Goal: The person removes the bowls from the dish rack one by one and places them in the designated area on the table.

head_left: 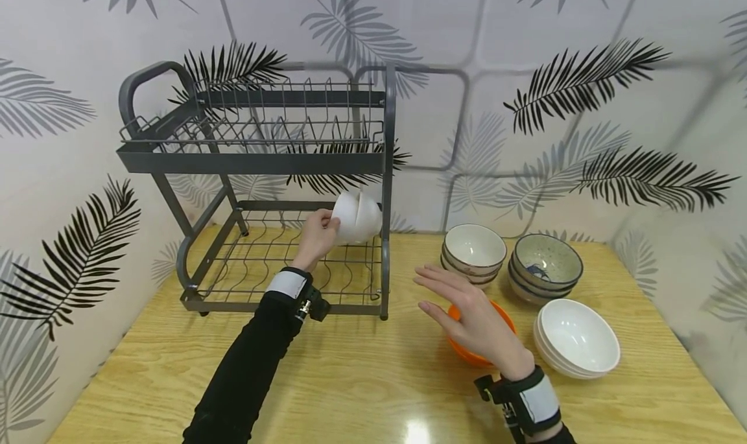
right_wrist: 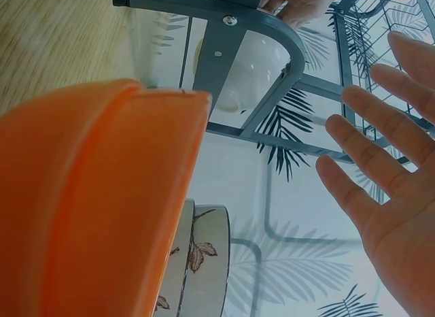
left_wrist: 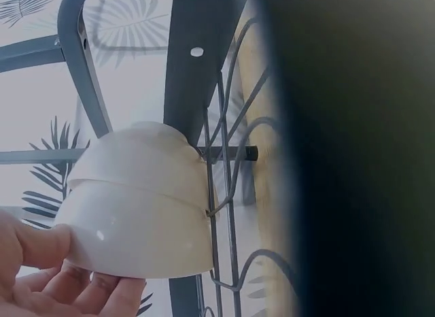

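Note:
My left hand (head_left: 318,236) pinches the rim of a white bowl (left_wrist: 136,228), thumb outside and fingertips at the rim. That bowl is tipped on its side and nested against another white bowl (left_wrist: 146,150), at the right end of the lower tier of a dark grey dish rack (head_left: 280,308). In the left wrist view the bowls sit against the rack's wires. My right hand (head_left: 467,311) hovers with fingers extended over an orange bowl (head_left: 467,355), holding nothing. Part of the orange bowl is hidden beneath that hand.
On the right of the wooden table (head_left: 362,379) stand stacked cream bowls (head_left: 474,246), speckled green bowls (head_left: 545,262) and white bowls (head_left: 580,340). The rack's upper tier (head_left: 251,162) overhangs the left hand. A patterned wall (head_left: 496,16) closes off the back.

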`<state>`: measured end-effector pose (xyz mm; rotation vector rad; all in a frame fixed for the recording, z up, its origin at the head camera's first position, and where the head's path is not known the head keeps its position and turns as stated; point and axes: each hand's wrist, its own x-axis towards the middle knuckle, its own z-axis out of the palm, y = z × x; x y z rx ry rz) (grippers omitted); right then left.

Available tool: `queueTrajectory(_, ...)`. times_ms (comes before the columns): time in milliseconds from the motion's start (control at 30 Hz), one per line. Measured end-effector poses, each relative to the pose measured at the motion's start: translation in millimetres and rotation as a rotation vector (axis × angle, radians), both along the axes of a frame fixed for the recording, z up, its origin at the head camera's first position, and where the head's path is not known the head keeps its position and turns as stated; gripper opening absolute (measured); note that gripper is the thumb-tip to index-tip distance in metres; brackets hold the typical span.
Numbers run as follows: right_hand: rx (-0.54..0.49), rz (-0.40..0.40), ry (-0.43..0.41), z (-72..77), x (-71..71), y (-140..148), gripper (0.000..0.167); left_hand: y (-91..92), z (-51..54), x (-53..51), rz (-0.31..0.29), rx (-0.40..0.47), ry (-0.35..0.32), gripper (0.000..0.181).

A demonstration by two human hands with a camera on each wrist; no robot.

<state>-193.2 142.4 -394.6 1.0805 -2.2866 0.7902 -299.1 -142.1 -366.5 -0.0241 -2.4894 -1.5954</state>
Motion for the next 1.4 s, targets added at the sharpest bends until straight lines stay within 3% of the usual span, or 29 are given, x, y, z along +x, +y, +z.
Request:
queueTrajectory(333,0.000,-0.009,0.008,-1.0,0.3,1,0.045,-1.5,-1.0,4.1,0.091,0.167,0.022,0.034)
queueTrajectory(500,0.007,-0.019,0.003,0.2,0.8,2,0.045,1.8,1.7,16.6,0.186,0.203,0.113,0.030)
queueTrajectory(600,0.013,-0.027,-0.005,0.4,1.2,3,0.045,6.2,2.1,29.0,0.210,0.201,0.198,0.028)
queueTrajectory(767,0.010,-0.034,0.002,0.1,0.9,4,0.046,11.7,0.4,48.7,0.193,0.206,0.345,0.022)
queueTrajectory(900,0.001,-0.030,0.015,-1.1,-0.1,5,0.046,15.5,0.9,64.6,0.181,0.184,0.418,0.020)
queueTrajectory(1233,-0.008,-0.024,0.028,-1.6,-1.0,5,0.048,25.5,-2.3,111.3,0.075,0.084,0.465,0.025)
queueTrajectory(1400,-0.025,-0.027,0.017,-0.2,-1.6,5,0.052,27.9,-0.7,124.0,-0.021,0.011,0.527,0.021)
